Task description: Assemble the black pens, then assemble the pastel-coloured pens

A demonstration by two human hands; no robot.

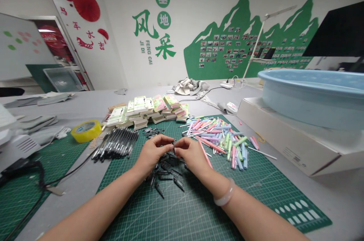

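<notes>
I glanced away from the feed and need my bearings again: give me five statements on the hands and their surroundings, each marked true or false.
1. The left hand and right hand meet at a small black part. True.
2. The bracelet is on the left wrist. False: the bracelet is on the right.
3. The yellow tape roll lies left of the black pens. True.
4. The blue basin sits on the green cutting mat. False: the blue basin sits on a white box.
5. A pastel pile lies right of the small boxes. True.
</notes>
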